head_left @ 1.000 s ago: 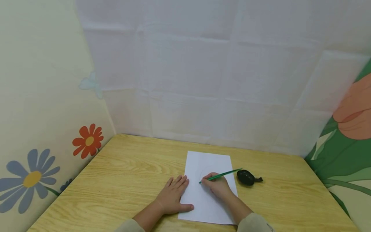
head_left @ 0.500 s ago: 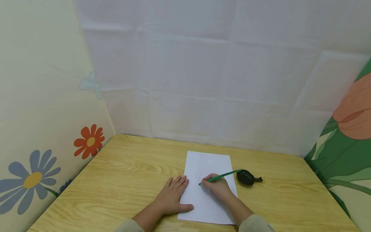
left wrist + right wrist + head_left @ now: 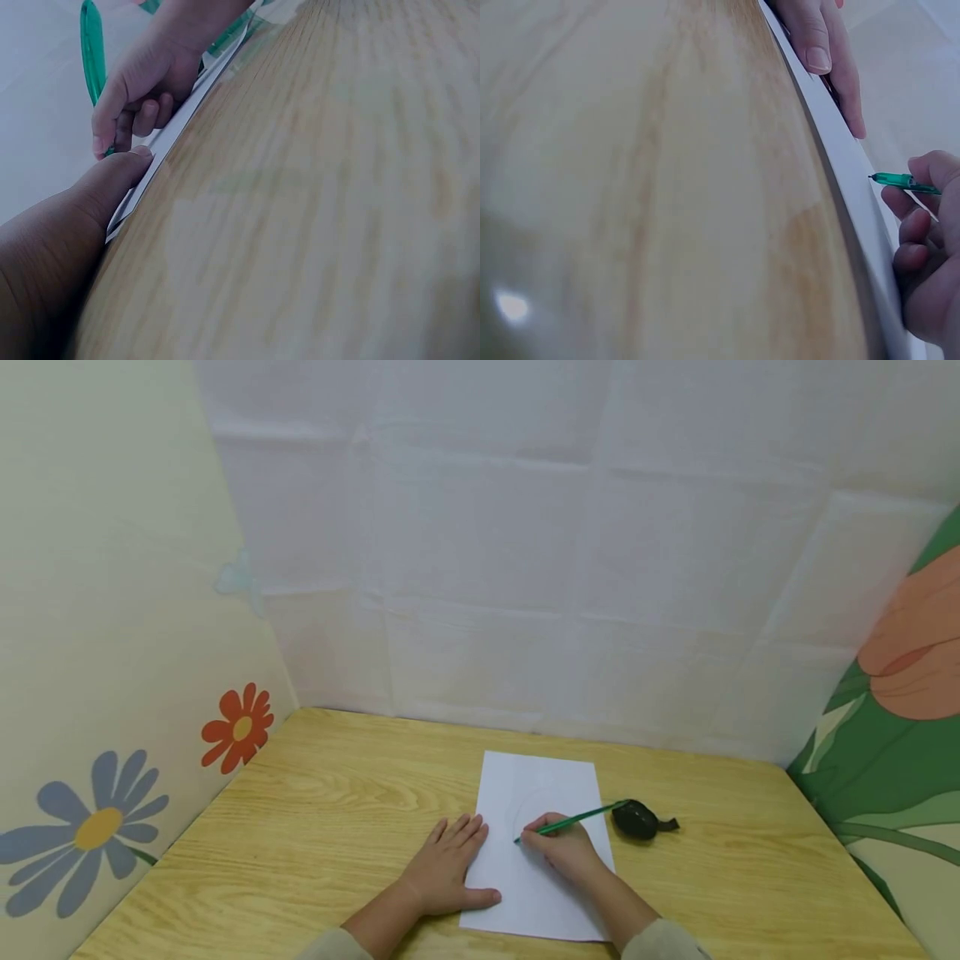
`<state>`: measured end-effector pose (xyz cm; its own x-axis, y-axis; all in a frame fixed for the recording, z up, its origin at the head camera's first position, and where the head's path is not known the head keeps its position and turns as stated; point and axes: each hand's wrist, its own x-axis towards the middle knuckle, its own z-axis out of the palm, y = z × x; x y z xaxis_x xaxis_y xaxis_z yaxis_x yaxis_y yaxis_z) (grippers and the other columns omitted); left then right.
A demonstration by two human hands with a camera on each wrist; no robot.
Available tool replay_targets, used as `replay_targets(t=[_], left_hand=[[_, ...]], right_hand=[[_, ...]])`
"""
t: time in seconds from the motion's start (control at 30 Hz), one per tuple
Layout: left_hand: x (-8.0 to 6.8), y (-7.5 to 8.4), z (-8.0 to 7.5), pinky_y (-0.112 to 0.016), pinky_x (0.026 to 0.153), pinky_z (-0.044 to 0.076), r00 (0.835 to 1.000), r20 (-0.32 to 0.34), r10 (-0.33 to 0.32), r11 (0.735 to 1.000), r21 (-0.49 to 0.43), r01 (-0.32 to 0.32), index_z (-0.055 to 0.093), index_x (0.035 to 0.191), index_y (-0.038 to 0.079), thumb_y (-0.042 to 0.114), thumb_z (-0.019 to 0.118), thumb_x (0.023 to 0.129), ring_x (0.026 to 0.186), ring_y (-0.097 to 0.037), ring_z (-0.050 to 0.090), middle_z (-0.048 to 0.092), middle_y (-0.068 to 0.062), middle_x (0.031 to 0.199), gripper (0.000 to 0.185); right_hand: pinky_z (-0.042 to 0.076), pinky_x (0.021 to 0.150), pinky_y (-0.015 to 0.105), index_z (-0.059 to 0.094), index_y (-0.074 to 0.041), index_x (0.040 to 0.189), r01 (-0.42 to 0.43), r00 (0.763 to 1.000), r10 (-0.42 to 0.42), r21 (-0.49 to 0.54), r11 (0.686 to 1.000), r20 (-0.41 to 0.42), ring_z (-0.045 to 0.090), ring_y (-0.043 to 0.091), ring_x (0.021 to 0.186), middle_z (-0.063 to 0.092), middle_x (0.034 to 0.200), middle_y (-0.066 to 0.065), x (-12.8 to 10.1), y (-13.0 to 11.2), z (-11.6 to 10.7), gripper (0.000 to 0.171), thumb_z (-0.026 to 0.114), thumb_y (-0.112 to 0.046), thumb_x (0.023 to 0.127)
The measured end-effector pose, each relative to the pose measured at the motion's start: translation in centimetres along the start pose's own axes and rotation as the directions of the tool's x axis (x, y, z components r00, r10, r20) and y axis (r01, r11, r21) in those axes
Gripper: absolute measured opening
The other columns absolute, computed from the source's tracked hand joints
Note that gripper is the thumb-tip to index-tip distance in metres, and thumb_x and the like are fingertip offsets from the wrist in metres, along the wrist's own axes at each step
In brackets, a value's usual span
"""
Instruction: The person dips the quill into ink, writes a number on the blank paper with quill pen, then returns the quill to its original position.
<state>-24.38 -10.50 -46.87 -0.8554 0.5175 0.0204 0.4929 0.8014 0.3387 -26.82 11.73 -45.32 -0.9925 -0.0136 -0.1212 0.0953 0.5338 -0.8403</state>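
Observation:
A white sheet of paper (image 3: pixel 525 781) lies on the wooden table, with a faint curved line on it left of the pen. My left hand (image 3: pixel 447 870) lies flat across its left edge, fingers spread and thumb reaching onto the sheet. My right hand (image 3: pixel 568 850) rests on the right half and pinches a slim green pen (image 3: pixel 588 815), which slants up to the right. In the right wrist view, the dark point of the pen (image 3: pixel 900 181) is close to the paper, and the other fingers curl beneath. The left wrist view shows my left thumb (image 3: pixel 112 180) at the paper's edge.
A glossy black oval object (image 3: pixel 635 820) with a short stub lies just right of the paper, near the pen's upper end. Behind the table (image 3: pixel 360 768) hangs a creased white sheet (image 3: pixel 480 568). Flower-patterned walls stand at the left and right.
The pen tip has moved slightly toward me, down the paper. My left hand, the paper and the black object have stayed put.

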Motion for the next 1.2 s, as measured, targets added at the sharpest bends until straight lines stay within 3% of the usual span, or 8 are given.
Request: replay_targets(t=[1.2], left_hand=[[-0.3,0.0,-0.3,-0.056,0.122,0.013,1.000,0.002,0.008,1.000,-0.024,-0.008,0.032,0.153,0.006,0.074,0.054,0.082,0.151,-0.030,0.021,0.027,-0.011,0.162,0.101]], right_hand=[[0.038,0.050,0.021,0.072,-0.011,0.090,0.030,0.999,-0.029,-0.010,1.000,0.020,0.044,0.010,0.053,0.061,0.066,-0.009,-1.2,0.2,-0.3,0.018,0.076,-0.026,0.082]])
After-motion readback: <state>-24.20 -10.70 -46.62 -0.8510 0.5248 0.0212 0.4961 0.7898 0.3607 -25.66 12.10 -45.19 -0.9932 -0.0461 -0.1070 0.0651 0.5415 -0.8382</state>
